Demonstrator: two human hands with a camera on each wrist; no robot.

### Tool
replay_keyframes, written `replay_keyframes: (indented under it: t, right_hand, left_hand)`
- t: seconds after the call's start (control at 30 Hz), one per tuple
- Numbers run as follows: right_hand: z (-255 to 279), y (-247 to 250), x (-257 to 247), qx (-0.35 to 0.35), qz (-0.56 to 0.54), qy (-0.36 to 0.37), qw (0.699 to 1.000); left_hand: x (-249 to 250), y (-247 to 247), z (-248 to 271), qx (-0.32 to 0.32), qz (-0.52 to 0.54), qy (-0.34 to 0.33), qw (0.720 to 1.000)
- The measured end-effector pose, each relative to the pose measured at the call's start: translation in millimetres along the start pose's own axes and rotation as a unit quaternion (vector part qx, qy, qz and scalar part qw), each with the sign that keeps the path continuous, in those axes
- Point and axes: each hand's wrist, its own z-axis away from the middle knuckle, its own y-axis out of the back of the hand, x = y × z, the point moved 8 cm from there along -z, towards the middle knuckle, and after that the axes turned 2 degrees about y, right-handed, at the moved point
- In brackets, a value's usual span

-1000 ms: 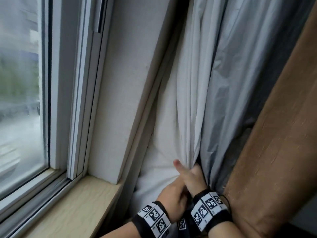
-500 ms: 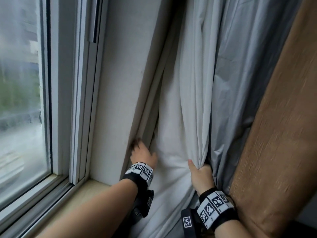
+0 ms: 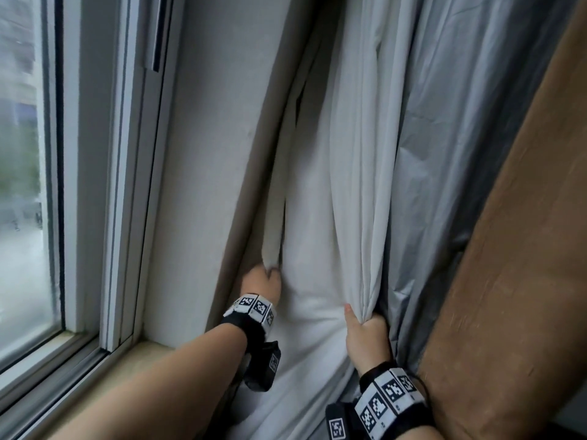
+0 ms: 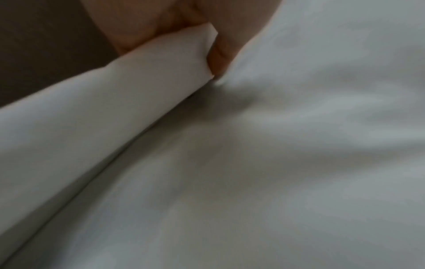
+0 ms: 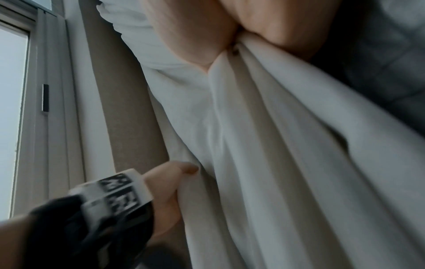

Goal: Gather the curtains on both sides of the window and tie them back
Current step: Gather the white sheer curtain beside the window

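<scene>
A white sheer curtain hangs beside the window's right reveal, with a grey lining and a brown outer curtain to its right. My left hand pinches the white curtain's left edge close to the wall corner. My right hand grips a bunch of gathered white folds lower right. A flat stretch of white cloth spans between the two hands. Most fingers of both hands are hidden by cloth.
The window pane and its white frame fill the left. A pale wooden sill runs below, under my left forearm. The white wall reveal stands between frame and curtain.
My left hand left the right hand, reached left to the wall corner and took hold of the white curtain's edge. The right hand kept its bunch and stayed put.
</scene>
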Motion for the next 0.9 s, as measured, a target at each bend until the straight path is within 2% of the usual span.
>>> replay_keyframes:
  t: [0.07, 0.17, 0.27, 0.37, 0.43, 0.5, 0.57, 0.6, 0.63, 0.67, 0.73, 0.77, 0.83, 0.9]
  right_hand:
    - [-4, -1, 3, 0.022, 0.013, -0.004, 1.0]
    - [-11, -8, 11, 0.047, 0.028, -0.016, 0.998]
    - [-13, -28, 11, 0.025, 0.0, 0.01, 1.0]
    - [-6, -55, 15, -0.063, -0.111, -0.01, 0.992]
    - [0, -68, 11, -0.12, -0.12, -0.017, 0.985]
    - [-2, -65, 6, -0.112, -0.079, -0.007, 0.99]
    - [-9, -57, 2, -0.071, -0.04, 0.005, 0.997]
    - [-15, -52, 2, -0.049, -0.021, 0.01, 0.999]
    - [-18, -48, 2, -0.033, -0.003, 0.016, 0.999]
    - [-20, -44, 2, -0.022, 0.006, 0.024, 0.999]
    - [-21, -37, 4, -0.014, 0.002, 0.029, 0.999]
    - [-20, -33, 4, -0.014, -0.003, 0.028, 0.999]
    - [-21, -26, 6, -0.01, -0.009, 0.031, 0.999]
    - [-23, -19, 10, -0.01, -0.02, 0.025, 0.999]
  left_hand:
    - [12, -3, 33, -0.024, 0.005, -0.086, 0.996]
    - [27, -11, 84, -0.072, 0.012, -0.216, 0.974]
    - [44, -20, 122, -0.082, -0.001, -0.316, 0.945]
    - [53, -24, 139, -0.105, 0.039, -0.331, 0.937]
    - [50, -28, 142, -0.127, 0.036, -0.341, 0.931]
    - [43, -34, 145, -0.176, 0.025, -0.346, 0.921]
    - [33, -36, 145, -0.226, 0.011, -0.355, 0.907]
    - [28, -33, 141, -0.231, 0.0, -0.362, 0.903]
    - [23, -27, 131, -0.209, -0.007, -0.36, 0.909]
    - [17, -18, 115, -0.16, -0.004, -0.337, 0.928]
    - [0, 1, 75, -0.045, 0.014, -0.239, 0.97]
    - [-7, 7, 59, -0.019, 0.018, -0.175, 0.984]
    - [-21, 7, 34, -0.025, 0.029, -0.05, 0.998]
    - [-27, 6, 18, -0.045, 0.083, 0.036, 0.995]
